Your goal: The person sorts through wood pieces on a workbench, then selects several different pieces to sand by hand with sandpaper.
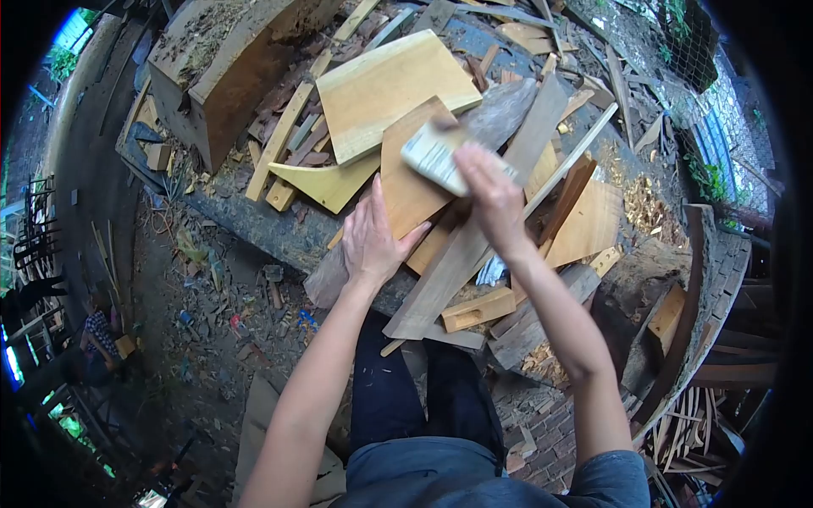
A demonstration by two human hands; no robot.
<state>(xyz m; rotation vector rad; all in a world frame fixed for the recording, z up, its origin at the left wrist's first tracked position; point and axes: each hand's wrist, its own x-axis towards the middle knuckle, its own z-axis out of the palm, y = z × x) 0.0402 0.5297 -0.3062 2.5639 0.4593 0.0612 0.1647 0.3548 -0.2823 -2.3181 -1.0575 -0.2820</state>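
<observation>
My right hand [493, 196] is closed round a pale block with printed markings [434, 157], blurred by motion. The block lies over the upper part of a reddish-brown board [411, 182]. At the lower left edge of that board rests my left hand [371, 237], its fingers spread and its thumb apart, pressing against the board. Behind the brown board is a wide light-coloured plank [389, 85]. A curved yellow piece [330, 182] sits to the left of the brown board. What lies under the block is hidden.
A large rough timber block [220, 93] stands at the upper left. Long grey boards [449, 271] cross the pile below my right hand. A small wooden block [478, 310] lies near my legs. Another person [100, 334] is at the far left. Wood shavings [644, 199] lie at right.
</observation>
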